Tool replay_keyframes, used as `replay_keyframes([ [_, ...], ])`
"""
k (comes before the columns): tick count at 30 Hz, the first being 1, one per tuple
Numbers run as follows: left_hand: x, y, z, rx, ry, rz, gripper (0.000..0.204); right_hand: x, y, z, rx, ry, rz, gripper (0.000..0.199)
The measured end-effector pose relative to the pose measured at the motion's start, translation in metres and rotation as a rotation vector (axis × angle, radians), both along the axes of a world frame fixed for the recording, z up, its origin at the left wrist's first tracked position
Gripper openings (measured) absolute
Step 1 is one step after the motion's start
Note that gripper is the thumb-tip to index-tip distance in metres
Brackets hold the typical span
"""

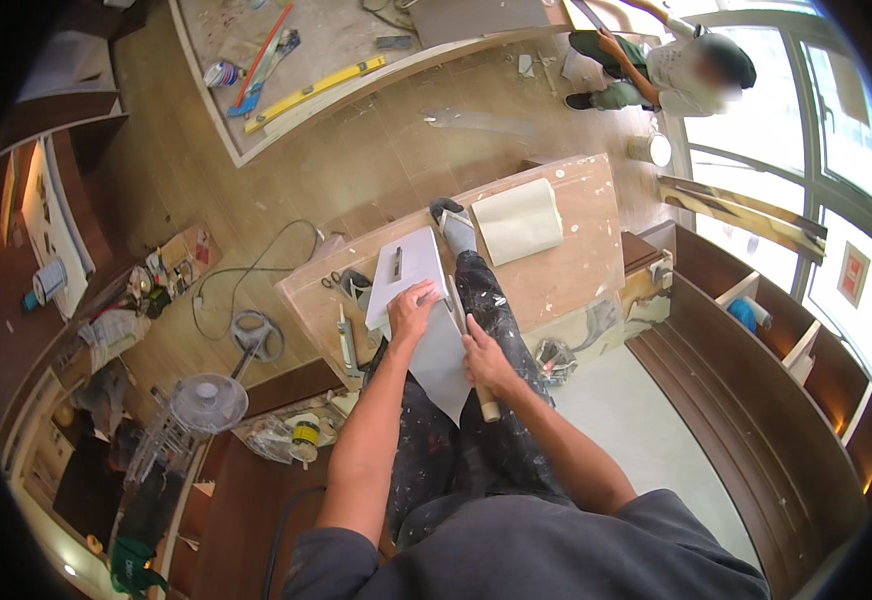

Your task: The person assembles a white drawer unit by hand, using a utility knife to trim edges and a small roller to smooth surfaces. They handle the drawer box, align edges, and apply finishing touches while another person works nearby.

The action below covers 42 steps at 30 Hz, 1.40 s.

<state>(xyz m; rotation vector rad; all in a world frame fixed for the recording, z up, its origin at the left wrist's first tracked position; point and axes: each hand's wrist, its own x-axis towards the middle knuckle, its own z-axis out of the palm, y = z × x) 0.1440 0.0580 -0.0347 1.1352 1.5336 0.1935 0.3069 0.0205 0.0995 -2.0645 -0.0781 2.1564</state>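
Note:
My left hand [413, 308] lies on the edge of a white board or box-like piece [411, 262], its fingers stretched over it. A short dark metal strip [397, 264] lies on top of that piece. My right hand [487, 358] is closed round a long tool with a pale wooden handle [489, 403]. The tool's narrow far end runs up along the white piece's right edge; its kind cannot be made out. The white piece rests on my lap and on the wooden bench board [576, 215], where one foot is propped.
A cream paper sheet [521, 222] and scissors [332, 281] lie on the board. Left stand a fan [208, 402] and a cable [246, 268]. Ahead, a yellow level [316, 92] lies on a large table. Shelving [746, 330] runs along the right; another person [681, 75] works at the far right.

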Motion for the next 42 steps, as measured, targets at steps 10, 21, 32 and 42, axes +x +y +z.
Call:
replay_keyframes([
  [10, -0.003, 0.008, 0.001, -0.084, 0.04, -0.084, 0.037, -0.035, -0.031, -0.021, 0.424, -0.241, 0.187, 0.057],
  [21, -0.001, 0.015, -0.006, -0.226, -0.032, -0.01, 0.038, -0.034, -0.014, -0.041, 0.367, -0.351, 0.07, 0.057],
  [32, -0.006, 0.012, -0.003, -0.263, -0.095, 0.038, 0.04, -0.048, -0.009, -0.056, 0.422, -0.439, 0.098, 0.059],
  [42, -0.003, 0.017, 0.001, -0.319, -0.129, 0.043, 0.043, -0.046, -0.002, -0.062, 0.353, -0.385, 0.155, 0.057],
])
